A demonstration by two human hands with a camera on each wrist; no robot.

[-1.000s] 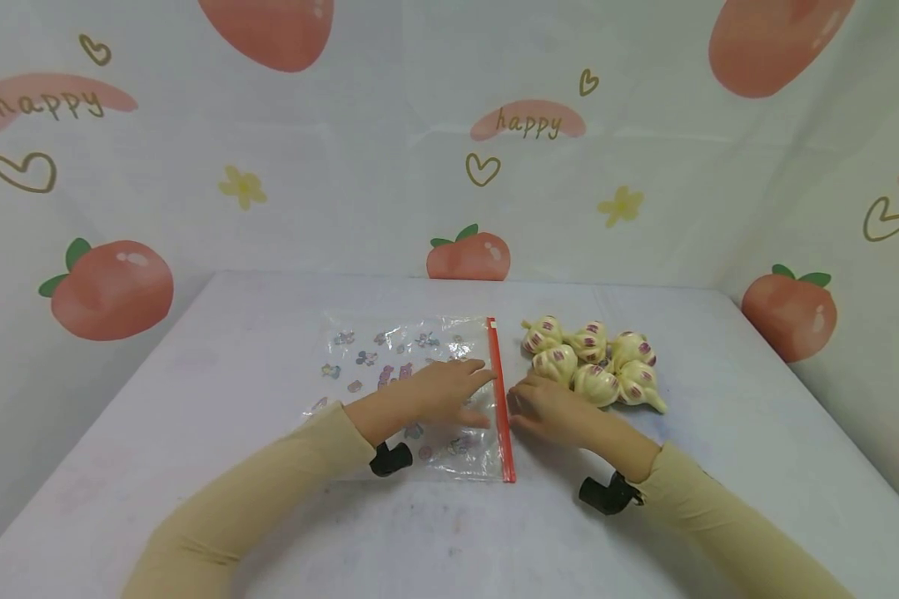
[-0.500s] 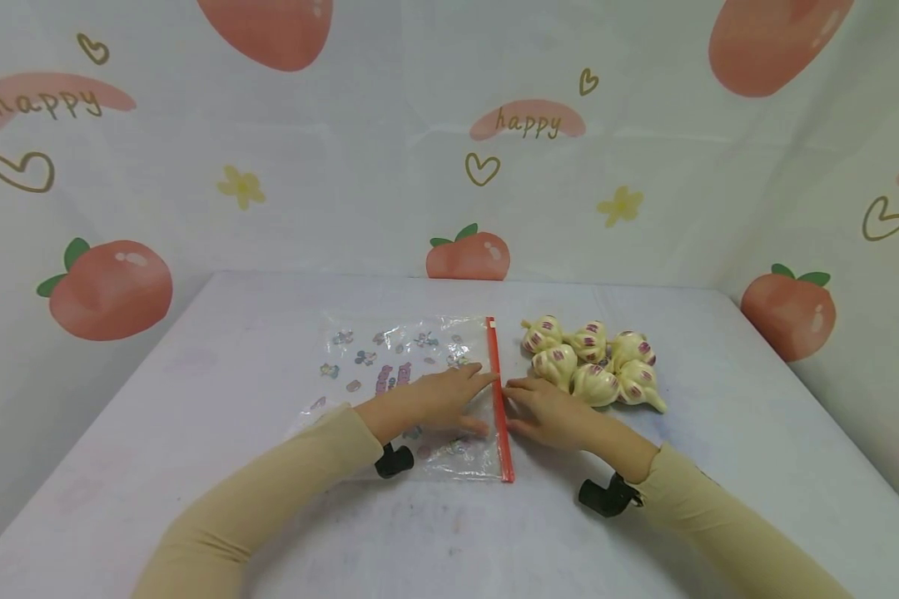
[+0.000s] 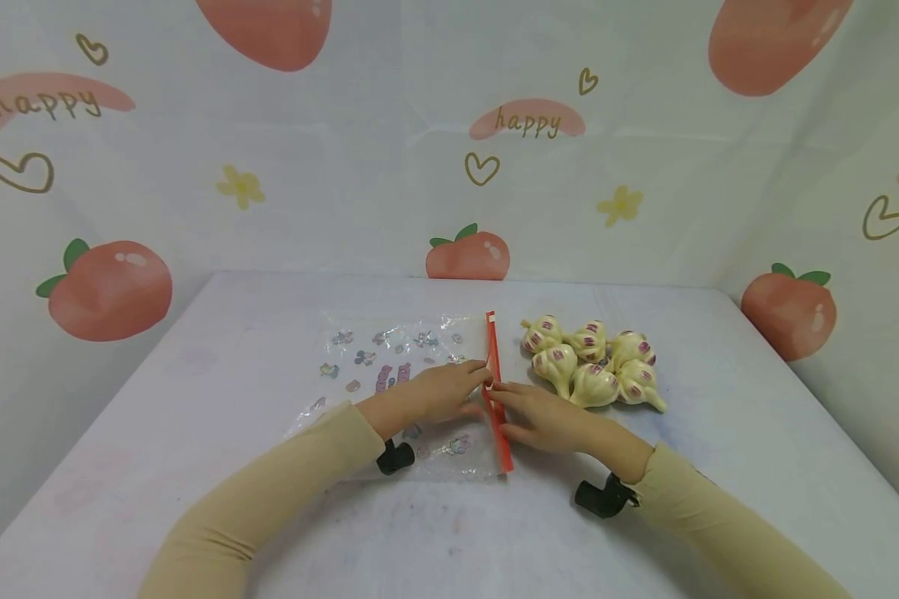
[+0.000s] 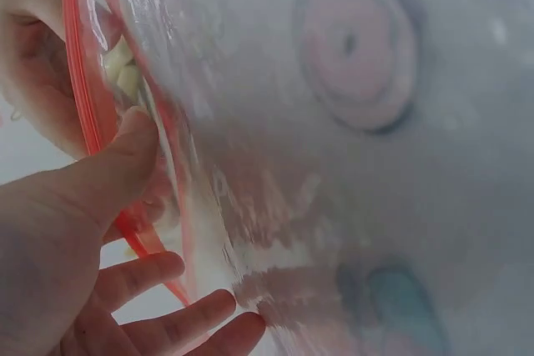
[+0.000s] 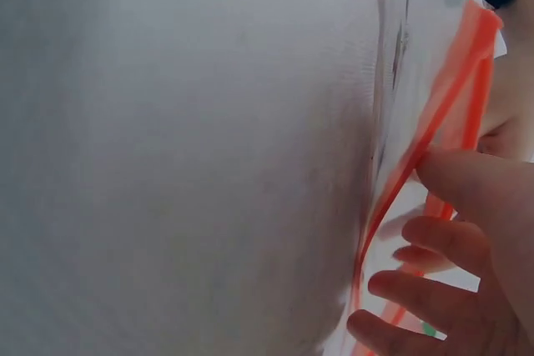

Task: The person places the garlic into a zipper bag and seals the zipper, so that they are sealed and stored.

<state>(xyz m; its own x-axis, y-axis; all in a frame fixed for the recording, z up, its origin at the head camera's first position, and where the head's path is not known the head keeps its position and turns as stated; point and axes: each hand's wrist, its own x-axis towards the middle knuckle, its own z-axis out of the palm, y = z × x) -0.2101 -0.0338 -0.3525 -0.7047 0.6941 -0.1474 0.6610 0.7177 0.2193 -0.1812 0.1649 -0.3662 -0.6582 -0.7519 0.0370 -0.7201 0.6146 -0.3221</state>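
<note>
Right hand (image 3: 550,416) has shifted left onto the bag's red strip (image 3: 505,449) since half a second ago; strip is now kinked up, lips parted. Left hand (image 3: 438,393) nearly same spot, fingertips now bent at the strip. Garlic cluster (image 3: 595,385) hasn't moved.

Pose: both hands come in from the near side, backs up, fingertips meeting left of the garlic cluster. Left hand lies over the bag (image 3: 397,378), holding the strip's lip at the fingertips, other fingers spread in the left wrist view. Right hand is just left and near side of the cluster, fingers spread moderately, thumb against a lip in the right wrist view; can't tell if it pinches.

Writing: "happy" reads twice on the backdrop (image 3: 374,166), behind the cluster. Bag has small cartoon prints plus purple lettering, too small to read.

Orientation: bag is left of the cluster, body on the table, mouth facing the cluster. Strip's long axis runs near-to-far, near end angled slightly toward the cluster's side.
</note>
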